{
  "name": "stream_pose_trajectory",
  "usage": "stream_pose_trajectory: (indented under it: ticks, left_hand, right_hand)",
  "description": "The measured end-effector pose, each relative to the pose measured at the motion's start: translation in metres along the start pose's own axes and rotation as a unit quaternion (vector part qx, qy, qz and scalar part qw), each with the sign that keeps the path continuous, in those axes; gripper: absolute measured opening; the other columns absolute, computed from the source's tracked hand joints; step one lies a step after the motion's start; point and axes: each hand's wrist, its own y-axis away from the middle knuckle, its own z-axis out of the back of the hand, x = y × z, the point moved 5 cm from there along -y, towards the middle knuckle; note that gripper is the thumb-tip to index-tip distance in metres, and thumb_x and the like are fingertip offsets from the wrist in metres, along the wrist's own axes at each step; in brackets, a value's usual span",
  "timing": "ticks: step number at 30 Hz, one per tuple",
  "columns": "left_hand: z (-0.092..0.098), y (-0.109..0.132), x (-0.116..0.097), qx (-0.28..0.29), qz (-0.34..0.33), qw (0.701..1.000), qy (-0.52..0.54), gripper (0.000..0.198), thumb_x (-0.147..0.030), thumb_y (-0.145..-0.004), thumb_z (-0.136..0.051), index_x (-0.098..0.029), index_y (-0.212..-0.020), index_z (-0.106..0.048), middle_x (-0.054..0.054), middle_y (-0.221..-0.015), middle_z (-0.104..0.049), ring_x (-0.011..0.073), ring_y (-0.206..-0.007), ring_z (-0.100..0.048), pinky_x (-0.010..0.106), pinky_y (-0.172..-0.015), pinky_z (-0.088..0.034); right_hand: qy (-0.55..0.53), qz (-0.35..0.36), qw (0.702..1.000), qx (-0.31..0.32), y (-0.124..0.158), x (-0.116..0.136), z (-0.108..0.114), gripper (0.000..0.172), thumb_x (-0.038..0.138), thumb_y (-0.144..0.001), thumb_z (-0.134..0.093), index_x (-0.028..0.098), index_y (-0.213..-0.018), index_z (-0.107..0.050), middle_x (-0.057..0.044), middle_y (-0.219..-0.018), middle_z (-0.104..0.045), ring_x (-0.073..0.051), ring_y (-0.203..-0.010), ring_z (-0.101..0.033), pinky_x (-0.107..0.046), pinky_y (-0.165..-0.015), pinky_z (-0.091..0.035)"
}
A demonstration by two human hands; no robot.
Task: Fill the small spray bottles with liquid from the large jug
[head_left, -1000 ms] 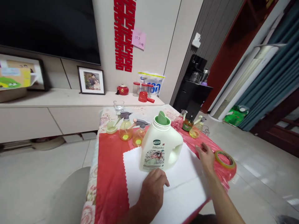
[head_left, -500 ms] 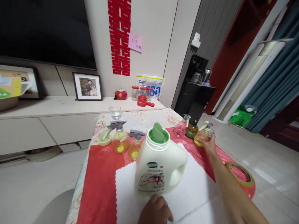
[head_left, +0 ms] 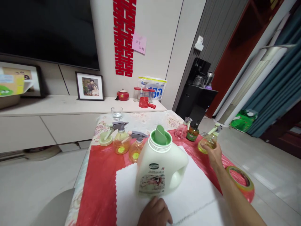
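Observation:
My right hand (head_left: 213,154) is wrapped round a clear spray bottle (head_left: 208,141) with yellow liquid and a pale green and grey trigger head. My left hand (head_left: 155,212) rests on the white cloth (head_left: 197,191), fingers curled, with nothing visible in it; its knuckles are close to the base of a large pale green detergent jug (head_left: 152,169). That jug stands upright without its cap, a green spout showing in its neck. Left of it are two spray bottles with orange liquid (head_left: 121,144) (head_left: 135,150) and a pale green cap (head_left: 105,139).
A pink spray bottle (head_left: 181,130) and a dark green-brown bottle (head_left: 192,133) stand at the back right. A roll of tape (head_left: 249,185) lies at the table's right edge. Behind are a glass cup (head_left: 117,113) and a cabinet with jars (head_left: 137,94) and a red scoop (head_left: 144,102).
My right hand has drawn the yellow spray bottle slightly towards me and to the right. The left hand and the jug stay in about the same place.

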Motion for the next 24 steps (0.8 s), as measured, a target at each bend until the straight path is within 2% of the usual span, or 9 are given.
stream_pose_trajectory:
  ticks: [2,6,10,13,15,17,19,20,24]
  left_hand:
    - [0.010,-0.003,-0.004,0.002,0.009,1.000,0.007,0.021,-0.001,-0.080,-0.056,-0.021,-0.078,-0.062,0.001,-0.072,-0.061,0.0162,-0.068,-0.054,0.027,-0.059,-0.038]
    - [0.031,-0.009,-0.015,0.010,0.048,0.995,0.086,0.026,-0.001,-0.080,-0.048,-0.021,-0.089,-0.064,0.003,-0.079,-0.065,0.0184,-0.075,-0.060,0.028,-0.064,-0.044]
    - [0.067,-0.022,-0.032,-0.036,0.150,0.962,0.227,0.022,-0.013,-0.093,-0.044,-0.021,-0.097,-0.064,0.006,-0.090,-0.067,0.0192,-0.086,-0.064,0.030,-0.076,-0.050]
    - [0.100,-0.036,-0.050,-0.061,0.232,0.907,0.347,0.020,-0.027,-0.095,-0.052,-0.021,-0.107,-0.066,0.009,-0.111,-0.069,0.0230,-0.107,-0.064,0.034,-0.091,-0.050]
    - [0.116,-0.044,-0.065,-0.020,0.252,0.852,0.458,0.030,-0.036,-0.095,-0.057,-0.022,-0.119,-0.067,0.009,-0.120,-0.069,0.0254,-0.118,-0.061,0.037,-0.102,-0.046]
    - [0.124,-0.048,-0.082,0.056,0.249,0.775,0.578,0.042,-0.046,-0.091,-0.064,-0.020,-0.125,-0.066,0.009,-0.113,-0.071,0.0265,-0.111,-0.064,0.038,-0.098,-0.048]
    - [0.129,-0.045,-0.093,0.109,0.248,0.716,0.644,0.051,-0.050,-0.084,-0.073,-0.017,-0.123,-0.068,0.010,-0.106,-0.073,0.0256,-0.099,-0.067,0.035,-0.088,-0.050]
    - [0.131,-0.042,-0.096,0.120,0.249,0.696,0.663,0.053,-0.050,-0.080,-0.077,-0.016,-0.120,-0.070,0.010,-0.103,-0.073,0.0243,-0.093,-0.068,0.033,-0.083,-0.051]
    - [0.136,-0.034,-0.097,0.081,0.260,0.659,0.701,0.048,-0.044,-0.073,-0.085,-0.015,-0.109,-0.074,0.008,-0.094,-0.074,0.0173,-0.078,-0.066,0.025,-0.071,-0.047]
  right_hand:
    - [-0.031,-0.020,0.999,0.036,0.024,0.025,0.012,0.074,0.041,-0.071,-0.085,0.019,-0.135,-0.053,-0.008,-0.119,-0.067,-0.028,-0.109,-0.065,-0.045,-0.098,-0.052]
    - [-0.074,-0.052,0.985,0.145,0.096,0.073,0.034,0.084,0.044,-0.065,-0.086,0.025,-0.139,-0.053,-0.010,-0.123,-0.069,-0.031,-0.110,-0.067,-0.046,-0.099,-0.052]
    - [-0.208,-0.164,0.927,0.265,0.190,0.089,0.046,0.094,0.040,-0.059,-0.088,0.033,-0.144,-0.048,-0.010,-0.129,-0.067,-0.034,-0.117,-0.064,-0.050,-0.100,-0.050]
    - [-0.272,-0.243,0.861,0.354,0.259,0.090,0.048,0.100,0.042,-0.052,-0.089,0.032,-0.144,-0.051,-0.009,-0.128,-0.068,-0.038,-0.123,-0.061,-0.052,-0.104,-0.046]
    - [-0.288,-0.279,0.819,0.410,0.295,0.091,0.046,0.105,0.044,-0.046,-0.091,0.030,-0.143,-0.053,-0.009,-0.128,-0.069,-0.040,-0.124,-0.060,-0.052,-0.104,-0.047]
    - [-0.265,-0.312,0.792,0.452,0.322,0.089,0.042,0.104,0.044,-0.044,-0.092,0.030,-0.140,-0.056,-0.009,-0.123,-0.071,-0.040,-0.120,-0.062,-0.051,-0.100,-0.050]
    - [-0.229,-0.329,0.778,0.484,0.340,0.088,0.036,0.098,0.043,-0.046,-0.093,0.027,-0.137,-0.059,-0.009,-0.115,-0.073,-0.040,-0.114,-0.065,-0.049,-0.097,-0.052]
    - [-0.219,-0.329,0.773,0.496,0.345,0.088,0.032,0.096,0.045,-0.047,-0.092,0.026,-0.136,-0.060,-0.010,-0.112,-0.074,-0.040,-0.112,-0.066,-0.049,-0.096,-0.052]
    - [-0.230,-0.309,0.761,0.522,0.355,0.098,0.018,0.099,0.053,-0.045,-0.089,0.027,-0.136,-0.060,-0.010,-0.111,-0.074,-0.042,-0.112,-0.066,-0.049,-0.094,-0.053]
